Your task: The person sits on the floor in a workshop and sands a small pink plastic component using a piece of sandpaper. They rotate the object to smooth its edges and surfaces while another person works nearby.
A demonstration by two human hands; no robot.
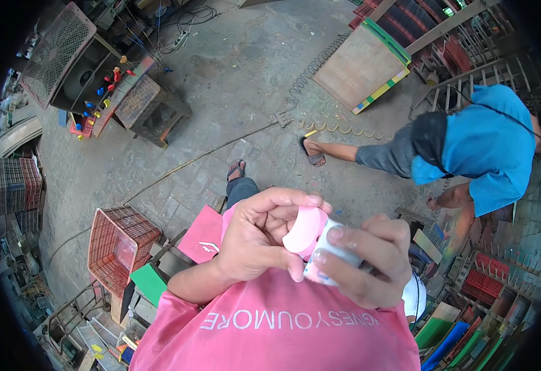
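Note:
In front of my pink shirt, my left hand (255, 232) is closed around a small pink piece (303, 232) with a curved edge, its fingers behind and its thumb below. My right hand (379, 263) grips a whitish, paint-smudged piece (343, 252), its fingertips pressed over the front. This whitish piece meets the right side of the pink one. My right fingers cover much of it, so I cannot tell its kind.
A person in a blue shirt (490, 148) bends over at the right. Left of me stand a red plastic basket (119, 247) and a stool (140, 102) beside a board with small coloured pieces. A coiled hose (320, 68) and a stacked-board bench (360, 71) lie ahead.

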